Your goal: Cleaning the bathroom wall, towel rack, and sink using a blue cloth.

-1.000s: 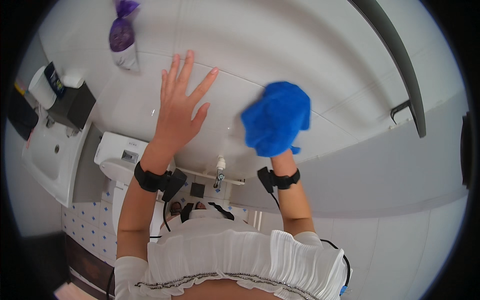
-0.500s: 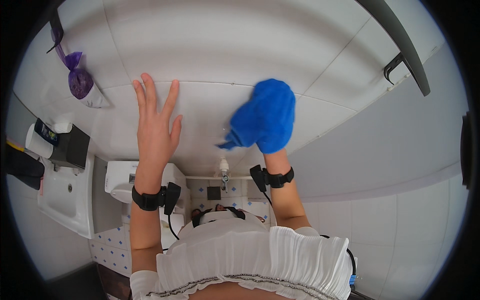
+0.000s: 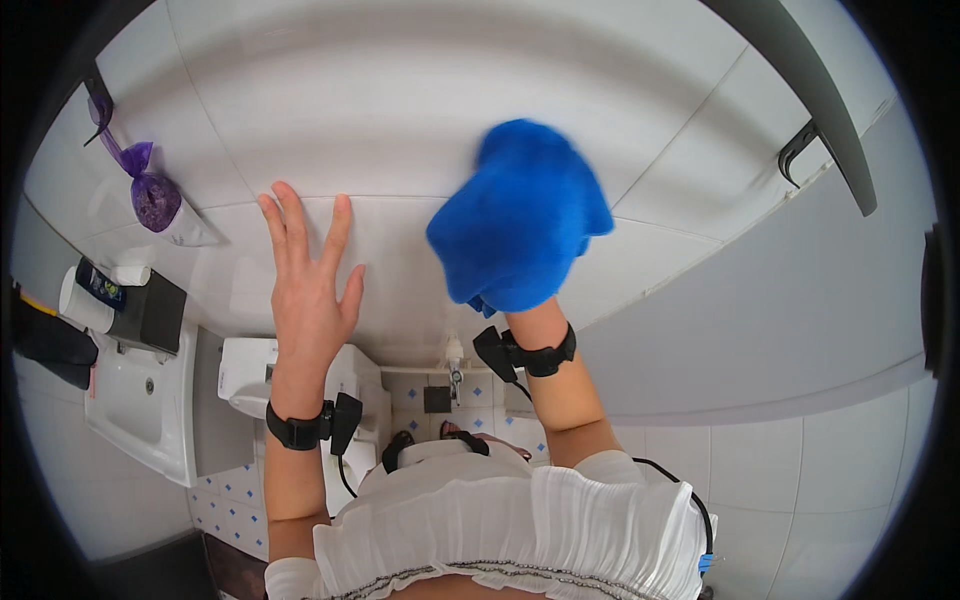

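Note:
My left hand lies against the white tiled wall, its fingers stretched and spread, holding nothing. A blue cloth is in my right hand, pressed to the wall right of the left hand. The cloth drapes over that hand, so its fingers are hidden and only the heel and wrist show. Its edges look a little smeared by motion. Black bands with small black devices sit on both wrists.
Up left, a purple net bag hangs from a dark hook. A white sink stands at left, a white toilet tank beside it. Below the cloth is a small tap. A grey curved bar crosses the upper right.
My right hand has shifted slightly up and left, and the cloth has spread out wider. The left hand stays flat on the wall while the view has tilted a little.

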Available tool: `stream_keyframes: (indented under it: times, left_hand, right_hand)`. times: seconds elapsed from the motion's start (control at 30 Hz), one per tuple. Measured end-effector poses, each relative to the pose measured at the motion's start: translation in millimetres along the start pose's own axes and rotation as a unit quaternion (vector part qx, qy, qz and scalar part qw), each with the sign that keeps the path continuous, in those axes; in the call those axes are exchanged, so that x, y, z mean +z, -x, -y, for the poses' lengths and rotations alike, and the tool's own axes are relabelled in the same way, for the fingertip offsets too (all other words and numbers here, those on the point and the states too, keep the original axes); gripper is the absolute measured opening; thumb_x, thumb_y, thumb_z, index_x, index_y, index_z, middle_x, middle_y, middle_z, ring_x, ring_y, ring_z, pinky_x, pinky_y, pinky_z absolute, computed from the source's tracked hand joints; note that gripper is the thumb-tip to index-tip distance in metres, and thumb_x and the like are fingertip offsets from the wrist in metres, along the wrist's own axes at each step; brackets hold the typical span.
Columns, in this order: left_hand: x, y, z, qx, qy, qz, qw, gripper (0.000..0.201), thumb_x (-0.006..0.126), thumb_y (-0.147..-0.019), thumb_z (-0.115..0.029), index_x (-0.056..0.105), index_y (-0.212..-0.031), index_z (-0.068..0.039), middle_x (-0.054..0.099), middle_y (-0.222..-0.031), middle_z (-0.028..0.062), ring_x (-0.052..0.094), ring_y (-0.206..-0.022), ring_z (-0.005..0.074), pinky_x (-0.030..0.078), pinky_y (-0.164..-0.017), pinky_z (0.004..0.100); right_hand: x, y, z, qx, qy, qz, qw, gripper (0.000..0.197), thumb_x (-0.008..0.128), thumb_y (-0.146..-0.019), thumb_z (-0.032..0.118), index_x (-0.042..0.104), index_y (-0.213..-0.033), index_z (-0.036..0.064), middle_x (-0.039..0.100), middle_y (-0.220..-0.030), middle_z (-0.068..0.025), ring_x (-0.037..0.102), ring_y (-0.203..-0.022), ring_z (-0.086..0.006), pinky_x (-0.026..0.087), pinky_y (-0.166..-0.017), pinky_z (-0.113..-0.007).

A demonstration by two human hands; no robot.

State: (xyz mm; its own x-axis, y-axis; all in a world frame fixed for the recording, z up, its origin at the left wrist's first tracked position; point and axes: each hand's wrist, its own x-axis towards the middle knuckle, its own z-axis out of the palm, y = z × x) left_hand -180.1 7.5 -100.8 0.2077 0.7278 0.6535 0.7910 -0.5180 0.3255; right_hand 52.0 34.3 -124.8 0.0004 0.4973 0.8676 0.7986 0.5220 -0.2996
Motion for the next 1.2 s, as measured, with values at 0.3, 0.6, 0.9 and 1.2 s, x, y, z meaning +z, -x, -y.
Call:
stream_keyframes:
  times: [0.3,0.6,0.9,1.2]
  left_hand:
    - [-7,2,4,-0.006,-0.004,-0.011,1.0,0.077,0.07,-0.076,-0.001,0.046,-0.144,-0.026,0.012,-0.16,0.0168,0.013,-0.146,0.0416,0.043,-0.103,0.0422]
    - [-3,4,14,0.004,-0.035,-0.053,0.998,0.079,0.071,-0.074,-0.002,0.047,-0.141,-0.034,0.018,-0.16,0.012,0.023,-0.144,0.0396,0.048,-0.1,0.0398]
    - [14,34,-48,-0.04,0.008,-0.091,0.995,0.082,0.069,-0.077,-0.006,0.035,-0.149,-0.024,0.015,-0.158,0.0203,0.022,-0.144,0.0382,0.031,-0.108,0.0612]
    - [21,115,-55,-0.172,0.067,0.078,0.98,0.077,0.068,-0.083,-0.01,0.03,-0.149,-0.017,0.02,-0.155,0.0227,0.054,-0.119,0.0368,0.032,-0.106,0.0657]
  right_hand:
    - [-28,55,-49,0.223,-0.265,0.124,0.93,0.044,0.046,-0.098,0.03,0.044,-0.136,0.0088,0.054,-0.13,-0.008,0.051,-0.118,-0.0249,0.041,-0.101,-0.039]
    - [-33,-16,-67,-0.034,0.023,0.1,0.994,0.047,0.045,-0.099,0.03,0.04,-0.141,0.0076,0.049,-0.136,-0.0093,0.046,-0.124,-0.0261,0.037,-0.106,-0.038]
    - [19,-23,-48,-0.161,0.027,0.181,0.97,0.052,0.05,-0.098,0.03,0.039,-0.143,0.0063,0.045,-0.142,-0.0108,0.042,-0.131,-0.0271,0.033,-0.11,-0.037]
    - [46,-8,-31,-0.219,0.017,0.215,0.952,0.056,0.054,-0.096,0.029,0.038,-0.145,0.0048,0.042,-0.147,-0.0121,0.039,-0.135,-0.028,0.03,-0.113,-0.036]
